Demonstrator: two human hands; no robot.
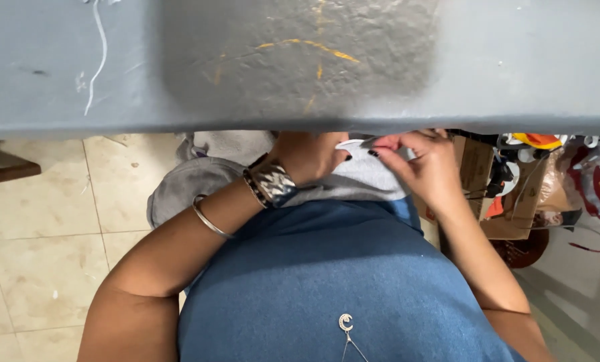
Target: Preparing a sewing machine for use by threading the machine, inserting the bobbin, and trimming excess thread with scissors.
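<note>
1. Between the two sets of fingertips, just under the table edge (pixel 300 124): small white piece (pixel 351 143), flat, long axis running left to right.
2. Left hand (pixel 310 157): closed over the piece's left end, thumb side on top; watch (pixel 273 182) and bangle (pixel 209 218) on the wrist.
3. Right hand (pixel 424 164): fingertips pinched on the piece's right end, touching it.
4. Below both hands: grey cloth (pixel 360 177), lying on the lap.
5. Nearer hand: neither; both on the piece.
6. Right of the right hand: cardboard box (pixel 477 167), apart.
</note>
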